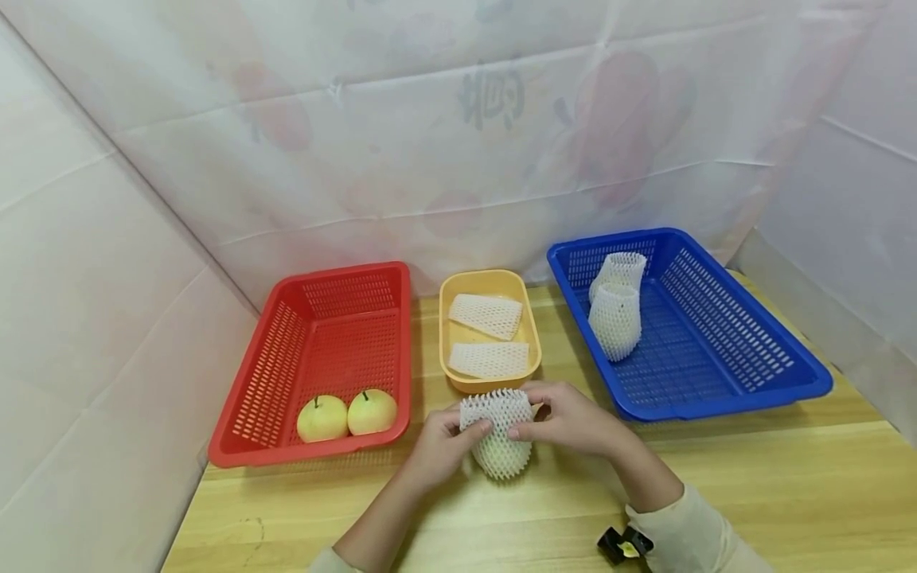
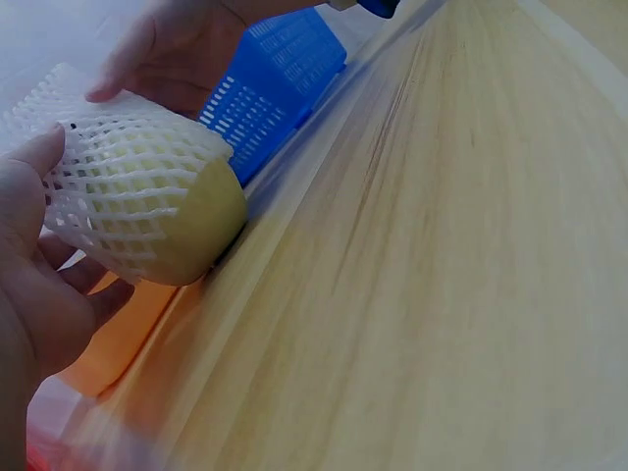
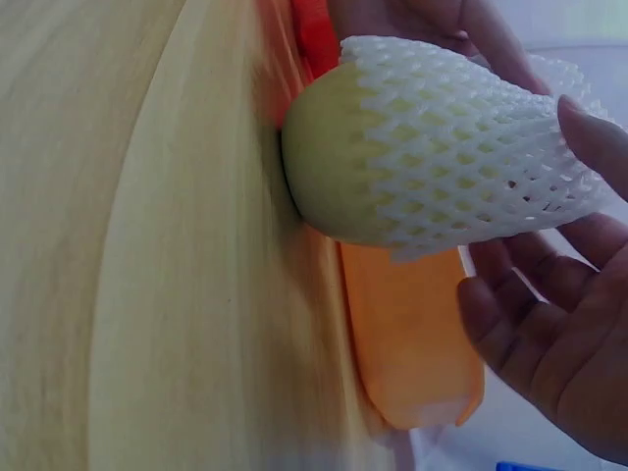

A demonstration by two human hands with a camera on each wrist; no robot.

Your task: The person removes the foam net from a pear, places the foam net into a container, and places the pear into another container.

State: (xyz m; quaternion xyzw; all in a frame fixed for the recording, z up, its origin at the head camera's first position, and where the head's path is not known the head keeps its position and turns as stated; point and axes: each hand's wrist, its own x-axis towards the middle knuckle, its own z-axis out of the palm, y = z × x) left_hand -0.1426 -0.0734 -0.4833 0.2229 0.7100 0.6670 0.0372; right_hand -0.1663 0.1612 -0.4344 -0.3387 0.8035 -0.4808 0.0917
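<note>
A pale yellow pear (image 3: 329,157) rests on the table, partly covered by a white foam net sleeve (image 1: 499,410). The sleeve's upper part stands above the fruit, while the pear's bottom shows bare in both wrist views. My left hand (image 1: 438,450) holds the sleeve's left side, thumb in front and fingers behind. From the right, my right hand (image 1: 576,418) grips the sleeve, its thumb on the front. Two bare pears (image 1: 322,419) sit at the near end of the red basket (image 1: 247,458).
Behind the hands stands a yellow-orange tray (image 1: 533,350) with two flat foam sleeves (image 1: 489,360). At right, a blue basket (image 1: 716,410) holds two sleeved pears (image 1: 616,326). A black object (image 1: 623,545) is by the right cuff. Fabric walls (image 1: 430,159) border the table.
</note>
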